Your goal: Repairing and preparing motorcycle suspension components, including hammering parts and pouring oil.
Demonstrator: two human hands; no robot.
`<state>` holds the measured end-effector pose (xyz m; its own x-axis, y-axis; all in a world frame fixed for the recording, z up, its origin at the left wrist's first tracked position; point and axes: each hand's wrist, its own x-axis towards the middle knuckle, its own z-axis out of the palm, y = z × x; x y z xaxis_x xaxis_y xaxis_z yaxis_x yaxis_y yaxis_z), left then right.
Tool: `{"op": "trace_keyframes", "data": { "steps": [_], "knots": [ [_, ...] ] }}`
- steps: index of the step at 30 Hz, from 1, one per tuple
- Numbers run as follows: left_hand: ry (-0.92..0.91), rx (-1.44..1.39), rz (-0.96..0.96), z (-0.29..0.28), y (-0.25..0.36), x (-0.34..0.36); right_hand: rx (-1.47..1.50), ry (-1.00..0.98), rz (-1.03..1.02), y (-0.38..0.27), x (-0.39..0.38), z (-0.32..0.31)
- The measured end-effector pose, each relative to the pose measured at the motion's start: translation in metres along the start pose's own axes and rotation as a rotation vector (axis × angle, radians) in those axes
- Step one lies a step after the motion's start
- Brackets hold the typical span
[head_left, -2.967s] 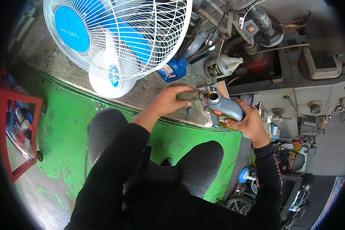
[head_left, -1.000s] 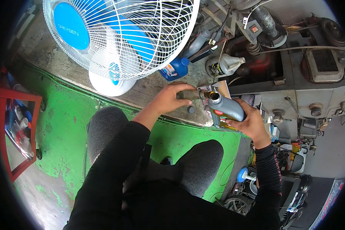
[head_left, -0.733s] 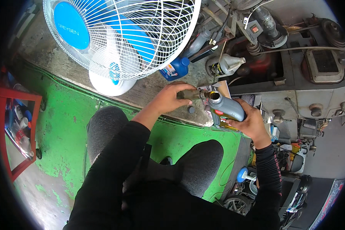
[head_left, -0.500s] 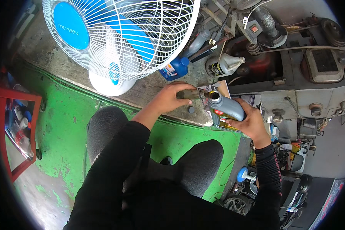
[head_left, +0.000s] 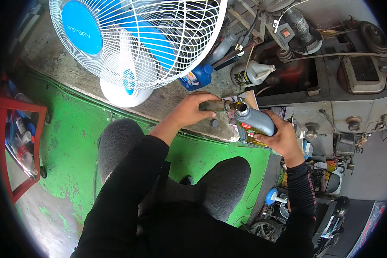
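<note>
My left hand [head_left: 191, 109] is closed round a dark olive, translucent bottle [head_left: 214, 106], tilted almost level, with its neck at the open mouth of a grey plastic bottle [head_left: 258, 122]. Yellowish oily liquid shows at that mouth. My right hand [head_left: 279, 139] grips the grey bottle, which has a dark label, with the thumb across its front. A small dark cap [head_left: 214, 123] lies on the concrete ledge [head_left: 176, 96] below the left bottle. A blue jug [head_left: 195, 78] and a pale jug [head_left: 249, 74] stand just beyond my hands, and cardboard [head_left: 251, 99] lies behind the grey bottle.
A white-and-blue fan [head_left: 81, 28] stands at upper left on the ledge. A grey machine [head_left: 335, 109] with cables and fittings fills the right. A red-framed cart [head_left: 36, 150] with bottles is at left. My knees are over the green floor [head_left: 69, 163]; a wheel [head_left: 266, 230] sits at lower right.
</note>
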<state>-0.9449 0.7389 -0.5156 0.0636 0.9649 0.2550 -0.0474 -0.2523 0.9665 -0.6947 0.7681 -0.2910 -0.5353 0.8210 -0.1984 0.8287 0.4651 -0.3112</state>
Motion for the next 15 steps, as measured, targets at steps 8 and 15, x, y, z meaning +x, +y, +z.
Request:
{"op": "trace_keyframes", "data": {
  "steps": [8, 15],
  "knots": [
    [-0.002, 0.000, 0.008, 0.0004, -0.0017, -0.0001, -0.002, 0.003, -0.017, -0.0007, 0.0001, 0.0002],
    [0.004, 0.009, 0.012, -0.0006, -0.0003, -0.0007, -0.014, 0.004, -0.005, -0.0050, -0.0007, -0.0015]
  ]
}}
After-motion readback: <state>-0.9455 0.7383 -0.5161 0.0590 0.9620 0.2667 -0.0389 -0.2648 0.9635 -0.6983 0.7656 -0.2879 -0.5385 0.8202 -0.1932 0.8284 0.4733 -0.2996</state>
